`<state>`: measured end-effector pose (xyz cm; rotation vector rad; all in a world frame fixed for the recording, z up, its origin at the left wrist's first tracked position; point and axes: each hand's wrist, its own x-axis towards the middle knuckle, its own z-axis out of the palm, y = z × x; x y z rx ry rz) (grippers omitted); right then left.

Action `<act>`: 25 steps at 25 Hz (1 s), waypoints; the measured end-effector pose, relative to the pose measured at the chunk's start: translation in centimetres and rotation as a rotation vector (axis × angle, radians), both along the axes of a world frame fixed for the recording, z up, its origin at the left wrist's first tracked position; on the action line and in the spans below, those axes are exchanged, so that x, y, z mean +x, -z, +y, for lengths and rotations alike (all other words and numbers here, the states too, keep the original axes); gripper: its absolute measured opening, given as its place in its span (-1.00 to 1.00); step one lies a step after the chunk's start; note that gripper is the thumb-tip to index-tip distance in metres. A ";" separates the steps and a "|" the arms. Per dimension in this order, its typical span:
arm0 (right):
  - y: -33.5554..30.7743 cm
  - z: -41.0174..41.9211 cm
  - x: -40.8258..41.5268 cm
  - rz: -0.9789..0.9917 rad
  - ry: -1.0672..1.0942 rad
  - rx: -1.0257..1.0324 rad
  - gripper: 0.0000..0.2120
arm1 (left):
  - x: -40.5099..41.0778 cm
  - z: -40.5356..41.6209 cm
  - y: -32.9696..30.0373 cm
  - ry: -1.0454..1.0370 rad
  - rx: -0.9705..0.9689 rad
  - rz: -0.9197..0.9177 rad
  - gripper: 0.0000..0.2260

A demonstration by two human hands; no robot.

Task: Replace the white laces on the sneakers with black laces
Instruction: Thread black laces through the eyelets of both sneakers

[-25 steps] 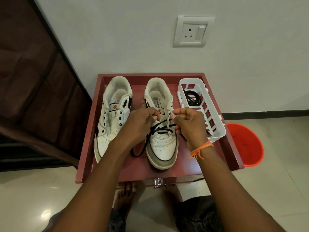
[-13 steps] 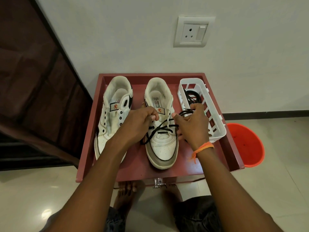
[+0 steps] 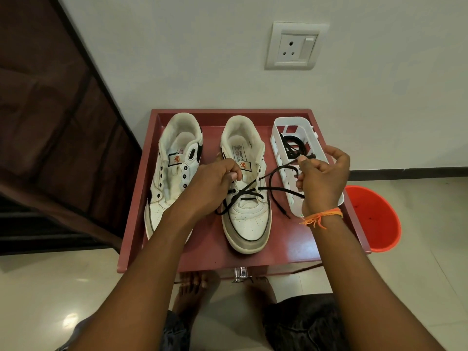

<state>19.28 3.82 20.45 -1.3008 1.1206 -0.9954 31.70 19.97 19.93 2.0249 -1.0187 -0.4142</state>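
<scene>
One coiled black lace [image 3: 291, 145] lies in the white basket [image 3: 281, 158] on the red tray [image 3: 202, 252] beside two sneakers [image 3: 247, 198]; right hand [image 3: 323, 178] and left hand [image 3: 215, 183] each pinch another black lace [image 3: 273, 183] threaded through the right sneaker's eyelets; orange bucket [image 3: 374, 219] on tiled floor [image 3: 38, 287].

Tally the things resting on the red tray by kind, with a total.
White low-top sneakers: 2, an unlaced one and a partly laced one
White slotted plastic basket: 1
Black laces: 2, one through the partly laced sneaker, one coiled in the basket
Total: 5
</scene>
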 end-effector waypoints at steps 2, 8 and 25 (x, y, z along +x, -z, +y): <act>-0.2 0.5 0.1 0.026 -0.084 0.067 -0.55 | 0.0 -0.1 0.0 -0.003 0.001 0.008 -0.81; 1.3 3.3 1.2 0.294 -0.365 -0.097 -0.41 | 0.1 -0.2 0.4 -0.006 -0.003 0.008 -0.82; 0.2 3.2 0.9 0.177 -0.332 0.069 -0.36 | 0.1 -0.2 0.2 -0.005 -0.004 0.026 -0.80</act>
